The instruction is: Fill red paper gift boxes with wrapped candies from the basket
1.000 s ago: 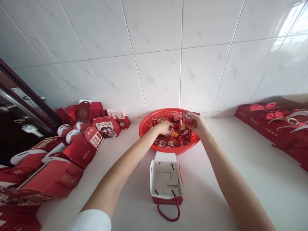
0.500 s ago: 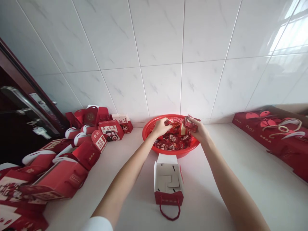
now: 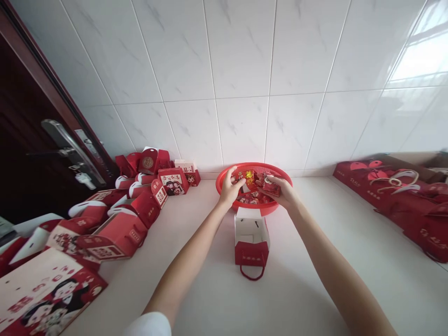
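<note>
1. At the surface's (image 3: 210, 289) near left lies one large printed box (image 3: 52, 289); behind it, along the left side, stand at least ten red boxes (image 3: 119, 238), too overlapped for an exact count.
2. One open box (image 3: 252, 254) stands mid-surface between the forearms, one rope handle (image 3: 252, 277) showing toward the viewer. It lies nearer than both hands, right of the left hand (image 3: 235, 181) and left of the right hand (image 3: 278, 187); its long axis seems to run toward the back edge. The left hand looks slightly closer to it.
3. The right hand grips at least one red packet (image 3: 269, 185) above the basket (image 3: 285, 176). The left hand has thumb and fingers apart; whether it holds anything, I cannot tell.
4. One basket sits near the back edge, just beyond the open box, with uncountable wrapped sweets (image 3: 250, 199) and one gold-coloured patch.
5. Red packaging (image 3: 364, 186), count unclear, fills the back right corner.
</note>
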`<action>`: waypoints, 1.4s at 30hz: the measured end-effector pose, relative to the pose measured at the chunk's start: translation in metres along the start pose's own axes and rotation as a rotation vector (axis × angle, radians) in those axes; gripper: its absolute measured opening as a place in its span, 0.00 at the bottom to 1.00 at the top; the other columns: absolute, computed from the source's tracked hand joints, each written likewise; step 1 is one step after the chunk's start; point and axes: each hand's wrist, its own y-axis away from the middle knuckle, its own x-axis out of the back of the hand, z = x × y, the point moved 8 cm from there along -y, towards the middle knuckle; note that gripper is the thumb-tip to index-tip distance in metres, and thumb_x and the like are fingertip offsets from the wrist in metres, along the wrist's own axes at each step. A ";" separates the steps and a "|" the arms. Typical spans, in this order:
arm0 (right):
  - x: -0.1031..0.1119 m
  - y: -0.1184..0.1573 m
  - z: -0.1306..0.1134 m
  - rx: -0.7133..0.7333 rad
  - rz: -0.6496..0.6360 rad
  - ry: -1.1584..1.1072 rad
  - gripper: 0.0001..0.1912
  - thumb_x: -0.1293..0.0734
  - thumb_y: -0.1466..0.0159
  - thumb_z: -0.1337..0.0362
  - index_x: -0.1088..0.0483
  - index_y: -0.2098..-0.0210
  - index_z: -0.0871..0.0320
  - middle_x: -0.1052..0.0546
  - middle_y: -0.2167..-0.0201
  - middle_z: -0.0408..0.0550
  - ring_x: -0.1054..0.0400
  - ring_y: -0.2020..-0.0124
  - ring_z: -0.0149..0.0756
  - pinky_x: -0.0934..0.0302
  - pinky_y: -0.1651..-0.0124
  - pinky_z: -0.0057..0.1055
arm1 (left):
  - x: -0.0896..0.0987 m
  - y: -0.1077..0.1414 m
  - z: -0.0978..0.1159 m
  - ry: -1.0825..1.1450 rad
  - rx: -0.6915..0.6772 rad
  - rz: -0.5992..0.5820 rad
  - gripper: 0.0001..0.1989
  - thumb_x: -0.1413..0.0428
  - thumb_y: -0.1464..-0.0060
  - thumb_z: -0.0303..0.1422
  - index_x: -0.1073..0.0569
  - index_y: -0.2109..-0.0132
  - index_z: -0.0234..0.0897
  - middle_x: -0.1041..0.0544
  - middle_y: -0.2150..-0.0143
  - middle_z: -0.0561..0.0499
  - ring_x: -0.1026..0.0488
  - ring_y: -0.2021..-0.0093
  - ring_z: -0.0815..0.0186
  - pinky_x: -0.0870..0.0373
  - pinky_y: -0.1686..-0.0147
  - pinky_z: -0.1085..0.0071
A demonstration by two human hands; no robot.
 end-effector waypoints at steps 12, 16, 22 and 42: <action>-0.021 0.024 0.006 0.168 -0.009 0.054 0.15 0.19 0.58 0.63 0.24 0.72 0.55 0.19 0.72 0.45 0.23 0.67 0.41 0.26 0.64 0.33 | -0.003 0.024 0.018 0.052 0.009 -0.020 0.30 0.41 0.46 0.30 0.35 0.36 0.47 0.36 0.29 0.49 0.39 0.30 0.58 0.35 0.37 0.62; -0.019 0.025 0.005 0.208 0.036 0.059 0.18 0.19 0.59 0.62 0.24 0.71 0.54 0.19 0.72 0.44 0.23 0.67 0.40 0.27 0.66 0.33 | 0.001 0.028 0.014 0.023 0.077 -0.030 0.29 0.38 0.46 0.35 0.32 0.38 0.44 0.34 0.31 0.46 0.34 0.34 0.55 0.31 0.42 0.63; -0.023 0.024 0.005 0.196 -0.055 0.130 0.20 0.19 0.58 0.61 0.23 0.67 0.55 0.19 0.73 0.42 0.25 0.71 0.35 0.30 0.69 0.29 | 0.000 0.016 0.008 0.060 0.155 -0.054 0.21 0.32 0.55 0.38 0.23 0.53 0.38 0.22 0.46 0.42 0.26 0.44 0.53 0.29 0.48 0.63; -0.001 0.009 0.010 0.127 0.048 0.040 0.14 0.19 0.53 0.60 0.22 0.69 0.54 0.17 0.68 0.45 0.22 0.63 0.41 0.27 0.66 0.31 | -0.003 0.013 0.000 0.238 0.166 0.072 0.11 0.37 0.56 0.37 0.28 0.67 0.38 0.22 0.63 0.51 0.25 0.58 0.62 0.29 0.56 0.67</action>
